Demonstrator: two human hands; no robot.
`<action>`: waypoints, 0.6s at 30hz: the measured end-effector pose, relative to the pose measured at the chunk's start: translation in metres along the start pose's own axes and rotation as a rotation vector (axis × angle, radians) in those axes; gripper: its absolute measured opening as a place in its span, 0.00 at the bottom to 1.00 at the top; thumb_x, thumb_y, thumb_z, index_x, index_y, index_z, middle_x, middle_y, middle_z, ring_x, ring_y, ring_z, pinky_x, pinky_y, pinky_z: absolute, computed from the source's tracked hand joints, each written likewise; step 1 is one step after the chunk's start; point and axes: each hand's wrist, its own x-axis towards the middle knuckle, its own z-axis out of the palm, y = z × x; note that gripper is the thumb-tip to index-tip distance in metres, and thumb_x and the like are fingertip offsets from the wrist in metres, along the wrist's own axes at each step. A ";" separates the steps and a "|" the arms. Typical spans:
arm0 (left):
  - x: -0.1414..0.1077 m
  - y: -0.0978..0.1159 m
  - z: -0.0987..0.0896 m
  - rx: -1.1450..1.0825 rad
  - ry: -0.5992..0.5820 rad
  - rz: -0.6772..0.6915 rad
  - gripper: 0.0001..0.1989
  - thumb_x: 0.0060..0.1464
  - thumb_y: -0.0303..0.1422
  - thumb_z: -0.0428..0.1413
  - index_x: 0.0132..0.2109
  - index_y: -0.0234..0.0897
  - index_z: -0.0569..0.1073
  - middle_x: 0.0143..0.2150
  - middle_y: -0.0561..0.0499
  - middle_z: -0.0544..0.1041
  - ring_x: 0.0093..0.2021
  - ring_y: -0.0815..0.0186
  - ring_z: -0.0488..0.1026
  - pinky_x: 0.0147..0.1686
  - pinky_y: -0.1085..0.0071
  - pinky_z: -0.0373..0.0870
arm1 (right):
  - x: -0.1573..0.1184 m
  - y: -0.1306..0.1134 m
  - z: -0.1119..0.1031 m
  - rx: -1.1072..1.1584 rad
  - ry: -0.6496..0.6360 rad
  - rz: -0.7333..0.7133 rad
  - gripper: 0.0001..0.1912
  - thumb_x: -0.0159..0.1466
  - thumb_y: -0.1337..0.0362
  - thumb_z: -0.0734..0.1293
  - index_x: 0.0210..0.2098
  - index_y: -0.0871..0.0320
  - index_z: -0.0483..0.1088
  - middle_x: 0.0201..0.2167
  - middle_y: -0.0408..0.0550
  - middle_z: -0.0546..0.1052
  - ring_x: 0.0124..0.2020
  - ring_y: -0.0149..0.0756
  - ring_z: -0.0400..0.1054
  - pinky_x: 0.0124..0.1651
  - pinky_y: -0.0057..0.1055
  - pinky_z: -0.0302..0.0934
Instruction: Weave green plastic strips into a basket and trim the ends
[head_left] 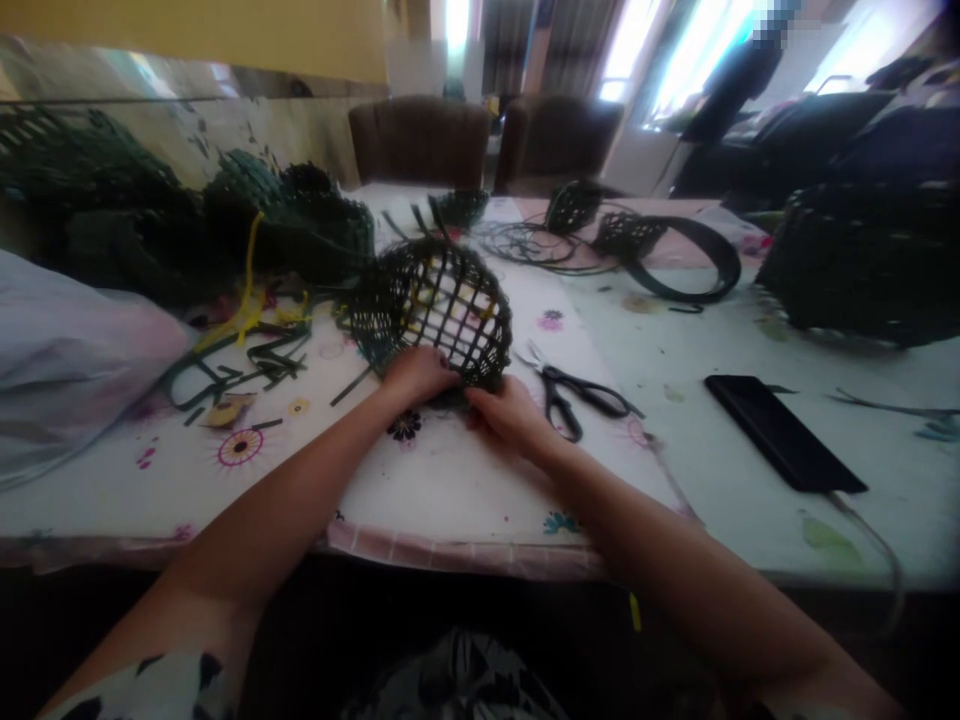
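Observation:
A dark green woven basket with an open lattice base lies tilted on the table in front of me. My left hand is closed on the near edge of its rim, fingers partly hidden by the weave. Close beside it, my right hand pinches the same edge a little further right. Loose strip ends stick up from the basket's far side. Just right of my right hand lies a pair of black-handled scissors, apart from the basket.
Cut strips and yellow ties lie left, by a white plastic bag. Dark woven pieces are piled behind them. A phone with a cable, a coiled band and a large dark basket are on the right.

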 end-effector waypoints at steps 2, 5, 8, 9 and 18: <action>0.002 -0.003 0.001 -0.040 -0.006 0.005 0.07 0.42 0.37 0.60 0.24 0.39 0.74 0.22 0.49 0.72 0.23 0.65 0.63 0.27 0.69 0.55 | 0.000 -0.001 -0.001 0.054 -0.012 -0.003 0.14 0.56 0.67 0.63 0.15 0.59 0.69 0.12 0.47 0.72 0.12 0.28 0.59 0.15 0.26 0.50; 0.004 -0.009 0.001 -0.132 0.001 0.007 0.05 0.41 0.35 0.61 0.26 0.39 0.75 0.23 0.49 0.73 0.24 0.65 0.65 0.28 0.69 0.55 | -0.001 -0.002 -0.003 0.156 -0.051 0.018 0.14 0.56 0.65 0.65 0.14 0.58 0.68 0.10 0.46 0.69 0.11 0.27 0.57 0.13 0.25 0.46; 0.001 -0.014 0.001 -0.275 -0.032 -0.012 0.05 0.44 0.33 0.60 0.31 0.38 0.76 0.24 0.50 0.73 0.24 0.66 0.65 0.27 0.70 0.57 | 0.001 0.001 -0.002 0.264 -0.096 0.082 0.13 0.56 0.62 0.67 0.17 0.57 0.68 0.11 0.45 0.70 0.11 0.27 0.57 0.12 0.25 0.46; -0.001 -0.014 0.001 -0.333 -0.044 -0.024 0.05 0.47 0.33 0.59 0.33 0.37 0.76 0.24 0.51 0.73 0.23 0.67 0.65 0.27 0.70 0.57 | 0.002 0.002 -0.001 0.316 -0.098 0.107 0.12 0.56 0.62 0.67 0.18 0.57 0.68 0.12 0.46 0.71 0.12 0.27 0.58 0.13 0.25 0.48; -0.013 -0.010 -0.023 -0.235 0.190 0.276 0.09 0.56 0.30 0.53 0.39 0.38 0.78 0.41 0.49 0.80 0.42 0.62 0.74 0.45 0.67 0.67 | 0.006 0.005 -0.003 0.614 -0.008 0.244 0.10 0.57 0.59 0.68 0.28 0.55 0.63 0.14 0.41 0.69 0.12 0.28 0.58 0.13 0.25 0.48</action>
